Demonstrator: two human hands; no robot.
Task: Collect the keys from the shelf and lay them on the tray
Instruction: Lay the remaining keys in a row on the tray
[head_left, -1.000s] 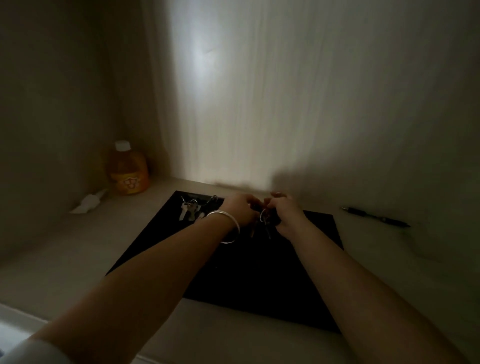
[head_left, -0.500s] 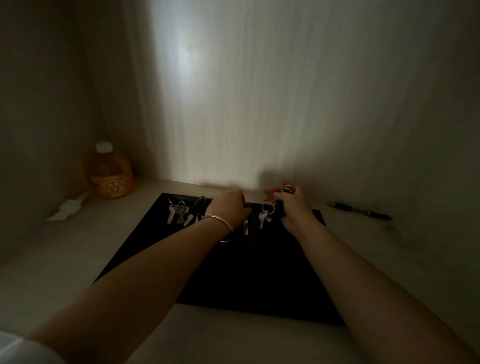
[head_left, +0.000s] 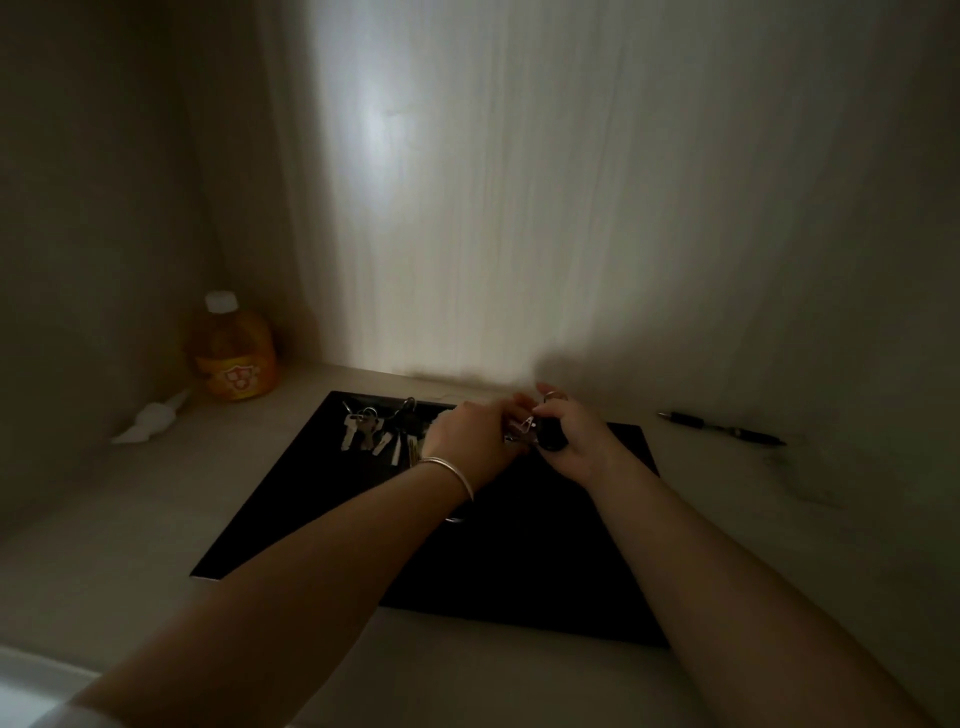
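Note:
A flat black tray (head_left: 322, 499) lies on a pale shelf inside a dim cabinet. Several silver keys on rings (head_left: 374, 434) lie spread at the tray's far left corner. Over the tray's far middle, my left hand (head_left: 467, 439), with a silver bangle at the wrist, and my right hand (head_left: 571, 441) meet around a bunch of keys (head_left: 524, 428) with a dark fob (head_left: 551, 439). My right hand grips the fob; my left hand's fingers pinch the ring and keys. Part of the bunch is hidden by my fingers.
An orange juice bottle (head_left: 234, 353) with a white cap stands in the back left corner. A crumpled white tissue (head_left: 150, 418) lies in front of it. A black pen (head_left: 722, 428) lies right of the tray against the back wall (head_left: 519, 208).
My hands parted half a second ago, with keys dangling from my right hand. They have come together again around the key bunch. The view has shifted slightly.

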